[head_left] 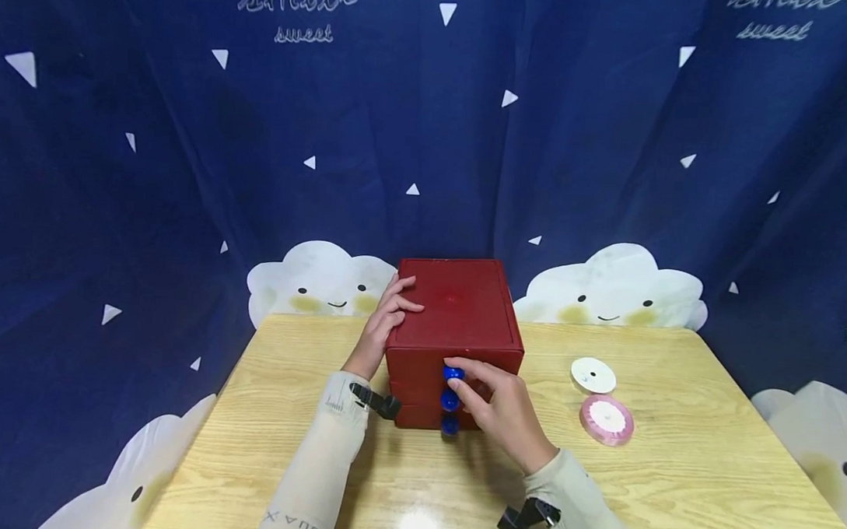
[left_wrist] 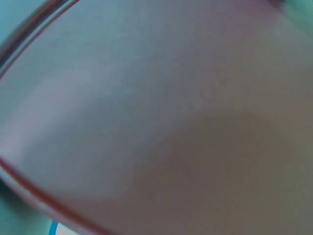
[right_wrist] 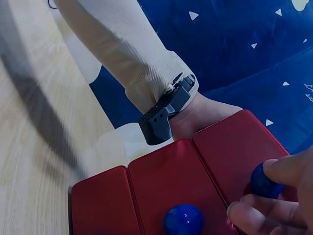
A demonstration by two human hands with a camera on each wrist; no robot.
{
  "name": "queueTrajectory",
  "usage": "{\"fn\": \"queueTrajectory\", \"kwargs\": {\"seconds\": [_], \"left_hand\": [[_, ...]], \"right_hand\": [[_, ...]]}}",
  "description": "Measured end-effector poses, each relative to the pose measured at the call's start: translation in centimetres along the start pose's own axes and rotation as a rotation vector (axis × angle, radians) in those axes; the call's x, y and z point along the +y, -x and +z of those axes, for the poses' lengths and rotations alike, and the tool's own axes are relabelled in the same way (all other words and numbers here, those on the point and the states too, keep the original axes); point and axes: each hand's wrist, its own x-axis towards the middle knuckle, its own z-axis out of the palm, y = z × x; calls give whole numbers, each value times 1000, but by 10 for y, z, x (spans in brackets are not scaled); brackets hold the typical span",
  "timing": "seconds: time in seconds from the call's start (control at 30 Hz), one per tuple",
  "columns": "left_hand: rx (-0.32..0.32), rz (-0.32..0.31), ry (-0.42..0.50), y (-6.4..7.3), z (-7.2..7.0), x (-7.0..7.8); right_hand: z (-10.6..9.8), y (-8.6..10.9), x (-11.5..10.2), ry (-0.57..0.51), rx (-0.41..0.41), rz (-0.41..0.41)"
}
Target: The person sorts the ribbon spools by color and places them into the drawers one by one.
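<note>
A dark red box (head_left: 457,304) with three stacked drawers stands on the wooden table, each drawer front bearing a round blue knob. My right hand (head_left: 506,407) pinches the top knob (right_wrist: 264,182) between thumb and fingers. Below it, the middle knob (right_wrist: 184,220) and the bottom knob (head_left: 449,426) are untouched. All the drawer fronts look flush with the box. My left hand (head_left: 382,325) rests against the box's left side, its fingers reaching over the top edge. The left wrist view is filled by a blurred, close surface.
To the right of the box, a white spool (head_left: 593,375) lies beside a pink ribbon roll (head_left: 606,419) on the wooden table (head_left: 697,461). Behind the table hangs a dark blue curtain (head_left: 428,124) with white triangles and clouds. A black camera is strapped to each wrist.
</note>
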Motion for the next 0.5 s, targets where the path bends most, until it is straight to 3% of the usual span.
{"fn": "queueTrajectory", "kwargs": {"seconds": [0.2, 0.5], "left_hand": [[-42, -19, -12, 1, 0, 31], [-51, -33, -3, 1, -1, 31]], "right_hand": [[1, -2, 2, 15, 18, -19], [4, -1, 7, 8, 84, -41]]}}
